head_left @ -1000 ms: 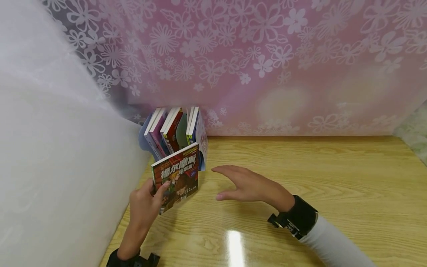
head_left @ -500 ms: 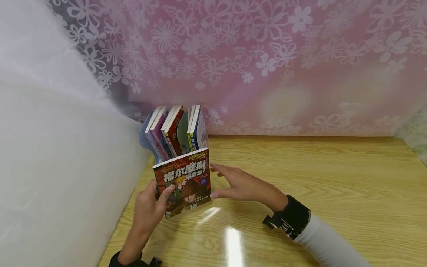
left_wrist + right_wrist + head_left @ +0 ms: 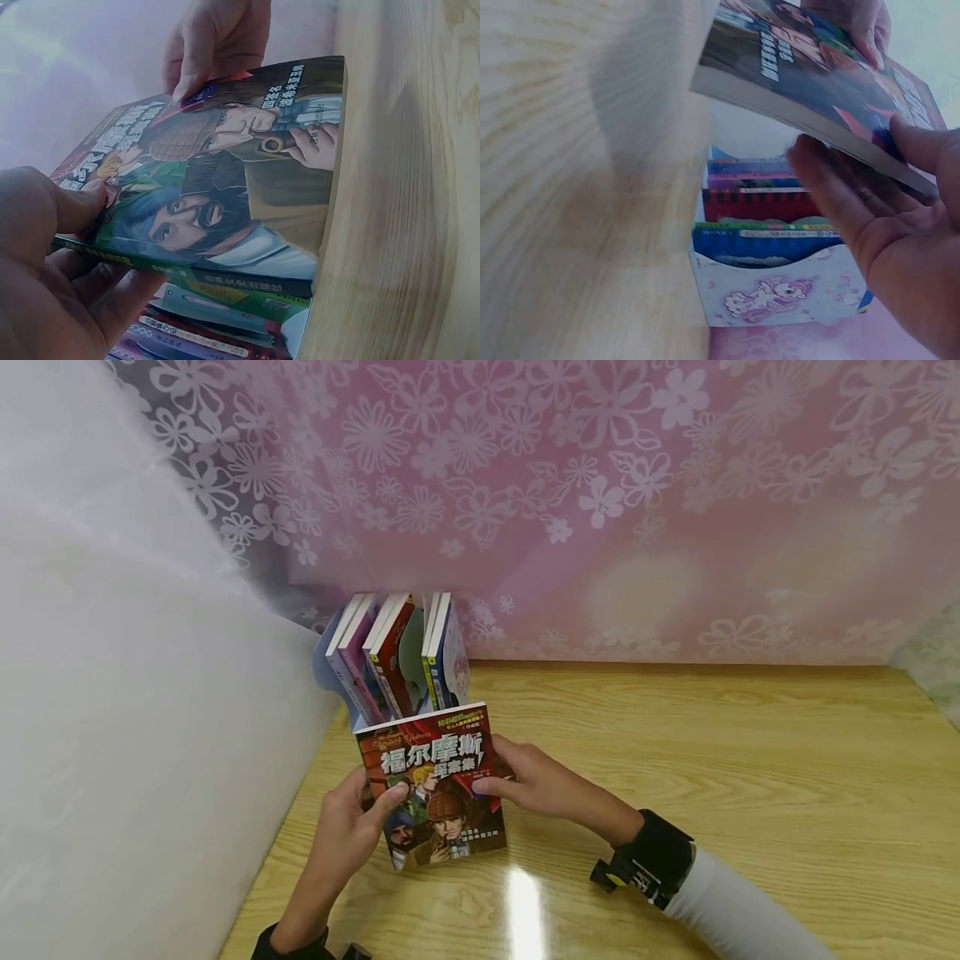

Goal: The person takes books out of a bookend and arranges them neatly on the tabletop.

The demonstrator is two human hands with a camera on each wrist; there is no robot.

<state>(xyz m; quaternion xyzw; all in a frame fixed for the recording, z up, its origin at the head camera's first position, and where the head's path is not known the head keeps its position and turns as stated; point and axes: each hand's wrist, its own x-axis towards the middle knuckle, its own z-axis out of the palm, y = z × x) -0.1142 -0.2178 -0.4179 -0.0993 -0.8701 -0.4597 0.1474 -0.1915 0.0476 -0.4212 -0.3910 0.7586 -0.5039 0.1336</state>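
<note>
A paperback book [image 3: 442,814] with a dark, illustrated cover and white Chinese title is held up between both hands, its cover tilted toward the head camera. My left hand [image 3: 347,828] grips its left side, the spine side in the left wrist view, thumb on the cover and fingers behind. On the opposite edge, my right hand [image 3: 551,787] pinches the book with its thumb on the front and fingers underneath. Just behind it stands a book rack [image 3: 832,281], pale with a pony picture, holding several upright books [image 3: 393,664]. The book's top edge overlaps the rack's lower front in the head view.
The wooden table [image 3: 675,752] extends to the right of the rack. A white wall-like sheet [image 3: 135,718] borders the left side, and a pink flowered curtain [image 3: 525,543] hangs along the back. Each wrist wears a black camera strap [image 3: 663,860].
The book has moved right and toward the person, and its cover has turned more to face the head camera. My right hand has closed in from the right and taken hold of its edge.
</note>
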